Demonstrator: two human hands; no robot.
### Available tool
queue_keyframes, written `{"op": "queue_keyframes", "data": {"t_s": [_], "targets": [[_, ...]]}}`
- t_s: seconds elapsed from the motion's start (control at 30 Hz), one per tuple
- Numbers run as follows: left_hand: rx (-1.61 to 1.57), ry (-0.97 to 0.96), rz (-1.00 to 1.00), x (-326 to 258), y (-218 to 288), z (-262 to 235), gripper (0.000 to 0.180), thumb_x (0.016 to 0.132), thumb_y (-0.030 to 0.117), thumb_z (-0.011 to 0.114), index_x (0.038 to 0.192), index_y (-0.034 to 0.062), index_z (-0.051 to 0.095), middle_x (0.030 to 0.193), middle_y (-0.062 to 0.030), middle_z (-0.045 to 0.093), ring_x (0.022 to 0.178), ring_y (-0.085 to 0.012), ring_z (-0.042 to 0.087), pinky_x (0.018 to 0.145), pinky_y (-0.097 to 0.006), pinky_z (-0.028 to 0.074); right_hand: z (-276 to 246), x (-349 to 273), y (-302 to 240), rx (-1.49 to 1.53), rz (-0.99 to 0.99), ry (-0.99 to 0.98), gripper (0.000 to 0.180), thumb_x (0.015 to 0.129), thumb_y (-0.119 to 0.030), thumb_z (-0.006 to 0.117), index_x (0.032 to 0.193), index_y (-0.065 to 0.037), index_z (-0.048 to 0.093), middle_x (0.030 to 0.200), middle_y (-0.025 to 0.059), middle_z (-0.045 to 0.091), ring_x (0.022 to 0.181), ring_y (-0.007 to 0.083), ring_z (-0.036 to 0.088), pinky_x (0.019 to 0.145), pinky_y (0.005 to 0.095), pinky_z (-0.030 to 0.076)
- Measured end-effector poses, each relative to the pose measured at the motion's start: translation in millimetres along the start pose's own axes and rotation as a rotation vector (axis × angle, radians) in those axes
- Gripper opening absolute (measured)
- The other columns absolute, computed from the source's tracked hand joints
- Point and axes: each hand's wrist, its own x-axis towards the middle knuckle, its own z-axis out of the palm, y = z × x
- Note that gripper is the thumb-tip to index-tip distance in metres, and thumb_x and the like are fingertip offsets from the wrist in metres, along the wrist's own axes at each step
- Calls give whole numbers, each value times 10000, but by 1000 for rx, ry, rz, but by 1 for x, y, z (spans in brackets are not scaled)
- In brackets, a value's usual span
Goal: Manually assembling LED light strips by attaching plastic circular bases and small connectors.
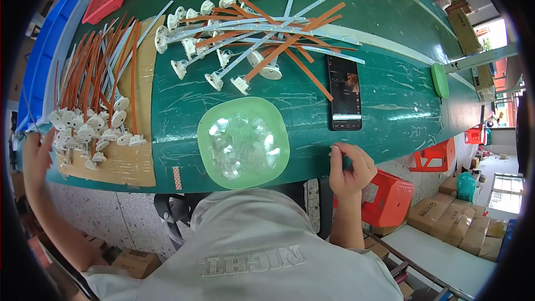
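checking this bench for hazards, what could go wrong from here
The green bowl of small clear parts overhangs the table edge above the person's lap, so a knock could tip it. The phone lies right under the loose pile of strips, near the right hand; a sliding strip might scratch it.

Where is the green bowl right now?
In the head view the green bowl sits on the green table near its front edge, right in front of the person. The phone lies to its right, and the right hand rests lower right.
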Motion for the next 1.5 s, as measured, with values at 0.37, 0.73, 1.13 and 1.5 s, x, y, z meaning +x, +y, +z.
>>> {"op": "queue_keyframes", "data": {"t_s": [0.37,0.73,1.13,1.5], "targets": [[-195,-274,-193,87,-88,2,375,920,382,647,945,16,569,680,-38,561,436,-110,512,367,-253,379,11,-8,12,-95,79,24,74,810,68,701,858,19,675,693,90,661,553,133,608,533,230,457],[-343,-209,123,87,-127,1,137,988,154,605,1061,39,603,790,24,543,685,-56,476,628,-209,384,19,-4,7,-83,181,14,71,811,37,726,860,5,687,661,40,616,508,77,552,479,208,415],[-20,-193,84,45,-107,0,239,1015,200,583,1197,47,616,793,-15,564,756,-83,534,691,-231,423,17,0,7,-73,173,-5,82,792,31,737,851,-3,692,657,34,607,502,77,528,471,214,401],[13,65,784,-15,237,50,93,885,81,688,933,4,671,794,-130,638,737,-278,630,675,-382,486,17,-4,8,-135,215,-16,88,787,35,737,854,5,689,656,35,584,500,77,507,465,215,379]]}}
